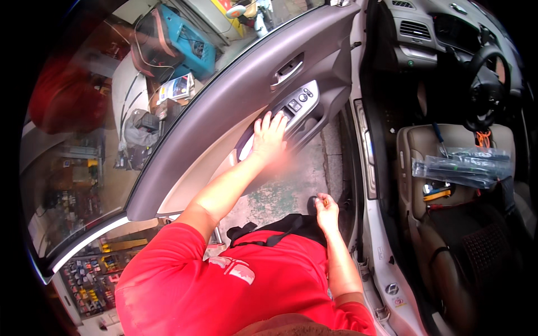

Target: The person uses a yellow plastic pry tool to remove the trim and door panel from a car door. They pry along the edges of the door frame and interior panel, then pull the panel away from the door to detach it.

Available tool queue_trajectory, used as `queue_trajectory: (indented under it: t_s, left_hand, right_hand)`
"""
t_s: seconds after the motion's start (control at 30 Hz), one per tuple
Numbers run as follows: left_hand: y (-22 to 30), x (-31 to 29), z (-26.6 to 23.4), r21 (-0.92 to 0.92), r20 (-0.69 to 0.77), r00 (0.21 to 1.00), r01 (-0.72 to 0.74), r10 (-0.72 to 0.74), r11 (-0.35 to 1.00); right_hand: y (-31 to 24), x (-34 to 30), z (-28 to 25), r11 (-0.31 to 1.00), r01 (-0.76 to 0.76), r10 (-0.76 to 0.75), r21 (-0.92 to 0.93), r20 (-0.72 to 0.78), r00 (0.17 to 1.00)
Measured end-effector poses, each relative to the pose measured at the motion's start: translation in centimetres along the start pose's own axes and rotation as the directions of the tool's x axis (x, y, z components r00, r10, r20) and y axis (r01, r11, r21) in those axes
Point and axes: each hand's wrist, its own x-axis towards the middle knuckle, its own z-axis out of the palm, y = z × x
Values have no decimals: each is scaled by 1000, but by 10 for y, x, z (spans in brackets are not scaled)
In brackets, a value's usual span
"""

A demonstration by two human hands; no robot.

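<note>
An opened car door point(235, 95) with a grey and beige inner panel stands to my left. My left hand point(270, 137) lies on its armrest with the fingers spread, the fingertips at the window switch panel point(302, 101). Part of that silver-trimmed panel is under my hand. Above it sits the inner door handle point(288, 71). My right hand point(327, 211) is low in front of my body near the door sill, fingers pinched together. A small orange-brown bit shows at the fingertips, too small to name.
At right are the driver's seat point(412, 162), bearing clear plastic packets point(462, 168) and hand tools, and the steering wheel point(487, 84). The door sill point(386, 263) runs beside me. Beyond the door window stand a blue machine point(190, 47) and shelves of small goods point(89, 283).
</note>
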Motion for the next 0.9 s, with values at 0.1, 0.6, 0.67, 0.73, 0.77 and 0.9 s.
queue_trajectory:
  t_s: [0.1,0.6,0.67,0.73,0.77,0.9]
  left_hand:
    - [-1,-1,1,2,-3,1000,-6,6,1000]
    - [-2,-4,0,53,51,998,20,-23,998]
    - [-2,-4,2,48,49,998,23,-25,999]
    - [-2,-4,2,59,45,999,24,-27,998]
    - [-2,-4,3,58,28,999,19,-20,998]
    - [-2,-3,0,54,44,999,26,-28,998]
  right_hand:
    - [-5,-11,-16,998,37,-33,51,-72,997]
    - [-13,-47,-57,994,85,-75,64,-146,986]
    - [-14,-51,-60,997,63,-57,43,-129,990]
    - [-16,-53,-63,997,73,-72,-2,-126,989]
    - [-17,-53,-64,998,58,-57,1,-113,992]
    - [-26,-51,-70,999,33,-32,13,-92,995]
